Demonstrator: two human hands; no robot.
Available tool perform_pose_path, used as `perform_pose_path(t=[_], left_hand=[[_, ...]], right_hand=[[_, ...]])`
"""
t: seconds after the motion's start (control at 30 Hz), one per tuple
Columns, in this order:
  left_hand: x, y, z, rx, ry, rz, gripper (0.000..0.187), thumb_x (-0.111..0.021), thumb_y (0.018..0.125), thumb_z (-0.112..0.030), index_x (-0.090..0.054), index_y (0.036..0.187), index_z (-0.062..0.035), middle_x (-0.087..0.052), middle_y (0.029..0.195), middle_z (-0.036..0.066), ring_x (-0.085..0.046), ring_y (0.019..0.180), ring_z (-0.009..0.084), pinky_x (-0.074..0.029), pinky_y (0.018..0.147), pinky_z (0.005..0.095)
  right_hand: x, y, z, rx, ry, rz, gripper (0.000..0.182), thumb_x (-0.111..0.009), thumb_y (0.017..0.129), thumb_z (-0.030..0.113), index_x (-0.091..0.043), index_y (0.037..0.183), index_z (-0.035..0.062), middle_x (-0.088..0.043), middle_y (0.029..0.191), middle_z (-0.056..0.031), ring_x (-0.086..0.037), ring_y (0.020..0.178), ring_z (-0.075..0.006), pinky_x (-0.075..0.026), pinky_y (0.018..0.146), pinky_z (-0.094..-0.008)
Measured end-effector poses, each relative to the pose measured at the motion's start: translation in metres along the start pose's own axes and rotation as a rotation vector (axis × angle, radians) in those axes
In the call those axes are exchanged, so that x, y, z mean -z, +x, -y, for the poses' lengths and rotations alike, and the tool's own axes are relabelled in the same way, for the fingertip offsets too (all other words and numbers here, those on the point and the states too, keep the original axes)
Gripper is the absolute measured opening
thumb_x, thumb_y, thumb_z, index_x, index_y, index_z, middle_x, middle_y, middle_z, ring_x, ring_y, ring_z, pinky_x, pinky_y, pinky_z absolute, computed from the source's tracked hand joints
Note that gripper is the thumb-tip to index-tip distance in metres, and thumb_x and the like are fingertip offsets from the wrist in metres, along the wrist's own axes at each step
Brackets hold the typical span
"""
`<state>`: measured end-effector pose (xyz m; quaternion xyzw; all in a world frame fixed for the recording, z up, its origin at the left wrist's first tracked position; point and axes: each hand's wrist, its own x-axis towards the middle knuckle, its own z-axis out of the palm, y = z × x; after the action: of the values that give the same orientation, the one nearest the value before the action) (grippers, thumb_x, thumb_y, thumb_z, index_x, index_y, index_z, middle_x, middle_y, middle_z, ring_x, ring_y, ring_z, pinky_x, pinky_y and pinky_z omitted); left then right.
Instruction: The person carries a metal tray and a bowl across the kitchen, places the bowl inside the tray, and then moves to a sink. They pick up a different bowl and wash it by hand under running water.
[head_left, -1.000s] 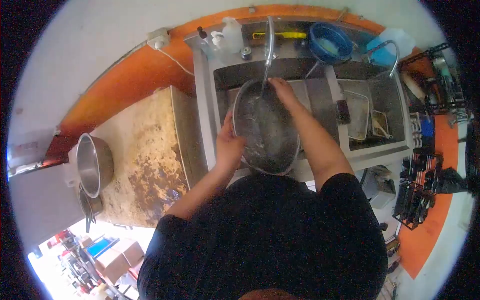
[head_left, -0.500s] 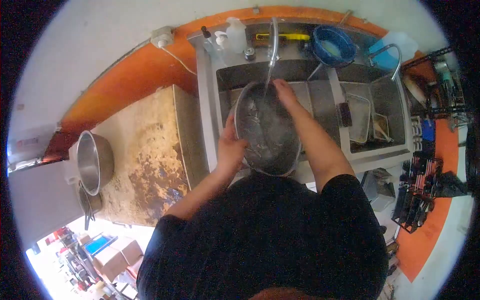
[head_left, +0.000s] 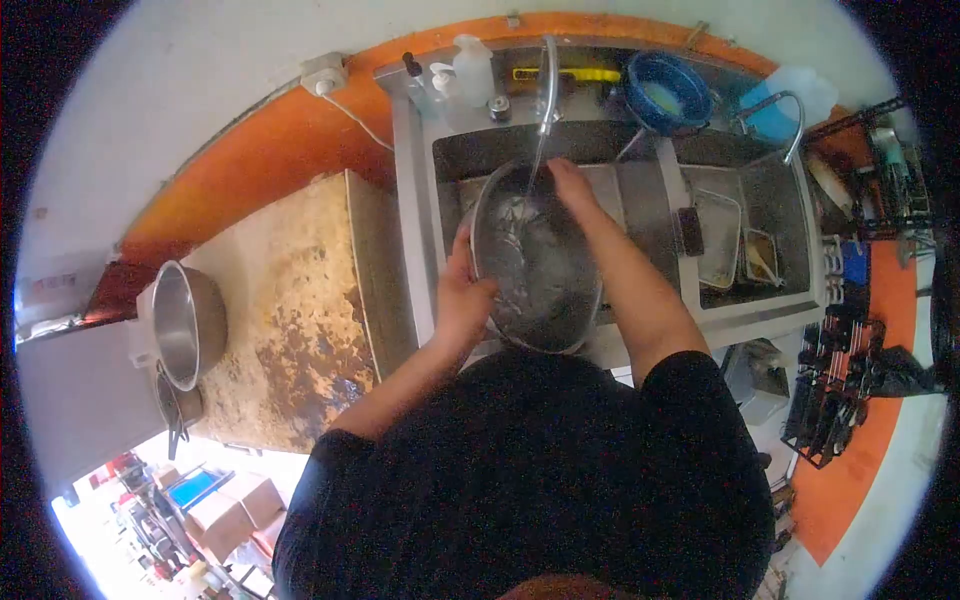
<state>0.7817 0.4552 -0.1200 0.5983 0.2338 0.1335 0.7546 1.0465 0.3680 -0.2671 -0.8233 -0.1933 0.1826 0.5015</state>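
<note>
A large round metal bowl [head_left: 545,275] is held tilted over the left basin of the steel sink [head_left: 645,230], close to my body. Water runs from the tall faucet [head_left: 549,90] into its far part, and bright ripples show inside. My left hand [head_left: 467,300] grips the bowl's left rim, thumb on the inner side and fingers around the outside. At the far right rim, just beside the water stream, my right hand [head_left: 572,185] is closed on the edge; its fingertips are partly hidden.
Behind the sink stand soap bottles [head_left: 472,70], a blue basin [head_left: 668,92] and a light-blue container [head_left: 790,100]. The right basin holds trays [head_left: 717,240]. At left, a worn table [head_left: 290,320] bears a metal pot [head_left: 190,325].
The bright ripples in the bowl have shifted and spread toward its middle. Both hands and the bowl stay almost where they were.
</note>
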Motion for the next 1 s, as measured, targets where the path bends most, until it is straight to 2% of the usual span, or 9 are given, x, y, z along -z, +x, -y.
perform_pose_path(t=[0.07,0.2,0.27,0.37,0.57,0.67,0.8,0.97,1.0], left_hand=[[0.003,0.002,0.009,-0.007,0.097,-0.032,0.085,-0.048,0.067,0.022,-0.026,0.146,-0.0013,-0.039,0.145,0.011,-0.042,0.129,0.0220,-0.038,0.105,0.0336],[0.000,0.005,0.014,-0.017,0.226,-0.060,0.080,-0.053,0.068,0.008,-0.030,0.144,-0.0042,-0.048,0.131,0.017,-0.047,0.121,0.0276,-0.037,0.101,0.0325],[-0.003,0.006,0.011,0.015,0.166,-0.047,0.079,-0.054,0.069,0.007,-0.030,0.144,-0.0045,-0.048,0.130,0.018,-0.047,0.120,0.0282,-0.036,0.101,0.0330],[-0.005,0.006,0.009,0.025,0.146,-0.022,0.090,-0.046,0.064,0.021,-0.021,0.147,-0.0005,-0.035,0.148,0.012,-0.040,0.131,0.0213,-0.035,0.105,0.0320],[-0.007,0.007,0.005,-0.018,0.198,0.011,0.089,-0.047,0.064,0.020,-0.022,0.147,0.0001,-0.035,0.148,0.012,-0.038,0.132,0.0208,-0.032,0.108,0.0318],[-0.005,0.009,0.017,0.015,0.229,-0.011,0.088,-0.047,0.065,0.021,-0.023,0.146,0.0006,-0.035,0.147,0.012,-0.037,0.133,0.0209,-0.032,0.109,0.0322],[-0.008,0.010,0.021,-0.027,0.204,0.001,0.086,-0.047,0.067,0.022,-0.024,0.146,-0.0005,-0.039,0.145,0.011,-0.039,0.132,0.0215,-0.033,0.108,0.0330],[-0.011,0.009,0.012,-0.075,0.112,0.037,0.085,-0.048,0.068,0.022,-0.024,0.146,-0.0015,-0.041,0.143,0.010,-0.042,0.130,0.0217,-0.035,0.107,0.0330],[-0.010,0.008,0.010,-0.047,0.201,0.013,0.083,-0.051,0.067,0.013,-0.027,0.144,-0.0022,-0.044,0.139,0.015,-0.040,0.130,0.0271,-0.031,0.109,0.0350]], right_hand=[[-0.004,0.000,-0.005,-0.021,-0.057,-0.165,0.051,-0.054,0.087,0.052,-0.065,0.105,0.0060,-0.065,0.105,-0.0155,-0.059,0.100,-0.0367,-0.044,0.090,-0.0431],[-0.005,-0.036,0.078,0.119,-0.252,-0.239,0.048,-0.060,0.085,0.050,-0.065,0.103,0.0065,-0.065,0.101,-0.0170,-0.060,0.097,-0.0349,-0.045,0.088,-0.0438],[-0.008,-0.036,0.083,0.433,-0.218,-0.170,0.043,-0.065,0.083,0.046,-0.065,0.104,0.0090,-0.065,0.098,-0.0182,-0.060,0.095,-0.0360,-0.045,0.086,-0.0444],[-0.009,-0.024,0.074,0.161,0.007,-0.104,0.033,-0.059,0.090,0.037,-0.065,0.103,0.0074,-0.065,0.095,-0.0125,-0.061,0.093,-0.0266,-0.046,0.084,-0.0368],[-0.013,-0.028,0.064,0.420,-0.040,-0.066,0.031,-0.059,0.091,0.035,-0.067,0.101,0.0075,-0.066,0.095,-0.0102,-0.061,0.095,-0.0240,-0.046,0.085,-0.0355],[-0.004,-0.029,0.065,0.359,0.119,-0.059,0.026,-0.061,0.089,0.032,-0.068,0.098,0.0094,-0.065,0.095,-0.0126,-0.062,0.094,-0.0283,-0.046,0.085,-0.0367],[-0.001,-0.028,0.060,0.436,0.033,-0.073,0.023,-0.061,0.090,0.029,-0.067,0.100,0.0096,-0.065,0.095,-0.0123,-0.062,0.095,-0.0280,-0.046,0.086,-0.0370],[0.006,-0.025,0.051,0.298,0.172,-0.063,0.021,-0.061,0.090,0.024,-0.067,0.102,0.0089,-0.066,0.098,-0.0109,-0.062,0.095,-0.0269,-0.046,0.087,-0.0362],[0.009,-0.029,0.062,0.302,0.172,-0.065,0.021,-0.061,0.090,0.024,-0.067,0.102,0.0089,-0.066,0.098,-0.0109,-0.062,0.095,-0.0269,-0.046,0.087,-0.0362]])
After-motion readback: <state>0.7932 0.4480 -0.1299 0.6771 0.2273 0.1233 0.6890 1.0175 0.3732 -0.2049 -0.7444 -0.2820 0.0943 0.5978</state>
